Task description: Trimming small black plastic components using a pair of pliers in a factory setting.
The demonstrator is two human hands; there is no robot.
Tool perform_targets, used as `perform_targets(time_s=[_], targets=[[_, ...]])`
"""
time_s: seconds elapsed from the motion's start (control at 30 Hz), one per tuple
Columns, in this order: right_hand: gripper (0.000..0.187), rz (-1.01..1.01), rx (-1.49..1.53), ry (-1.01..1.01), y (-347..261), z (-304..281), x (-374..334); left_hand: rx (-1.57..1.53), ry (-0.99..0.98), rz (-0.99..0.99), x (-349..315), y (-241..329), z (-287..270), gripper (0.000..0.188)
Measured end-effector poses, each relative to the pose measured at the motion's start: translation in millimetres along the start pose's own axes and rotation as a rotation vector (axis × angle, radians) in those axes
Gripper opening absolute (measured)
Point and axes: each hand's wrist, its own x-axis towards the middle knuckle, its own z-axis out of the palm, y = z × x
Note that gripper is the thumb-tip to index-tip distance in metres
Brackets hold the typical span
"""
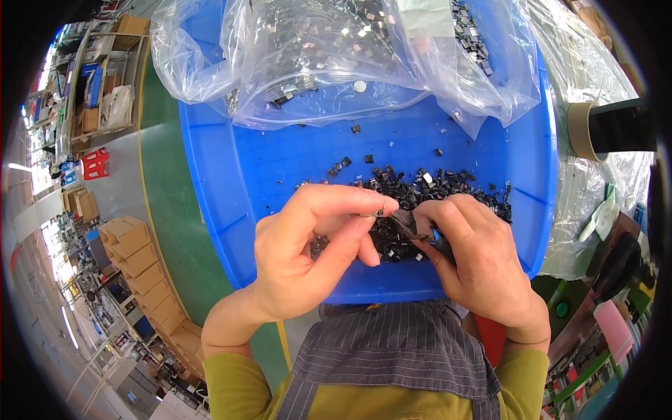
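My left hand (297, 248) is closed in a pinch, thumb against index finger, on a tiny dark part (381, 211). Across from it, my right hand (483, 259) grips a dark brown, flat-sided piece (414, 225) between thumb and fingers; its exact kind is unclear. The two held things are close together, and I cannot tell whether they touch. Both hands are over a blue plastic bin (213, 189). Beneath them lies a heap of small black parts (399, 246), partly hidden by my fingers.
Clear zip bags (322, 98) with many small parts lie across the bin's far side. Loose bits (369, 159) are scattered on its floor. To the right are a tape roll (582, 133) and plastic sheeting (570, 203). Cardboard boxes (143, 269) stand on the left.
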Motion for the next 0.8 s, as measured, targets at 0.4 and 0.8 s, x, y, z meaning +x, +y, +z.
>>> perform_targets(time_s=[0.4, 0.8], targets=[[0.036, -0.095, -0.020, -0.070, 2.1, -2.2, -2.2, 0.233, 0.193, 0.055, 6.8, 9.4, -17.6, 0.013], [0.039, -0.086, 0.000, -0.005, -0.4, -3.0, -3.2, 1.051, 0.254, 0.515, 50.0, -6.2, -49.9, 0.024]])
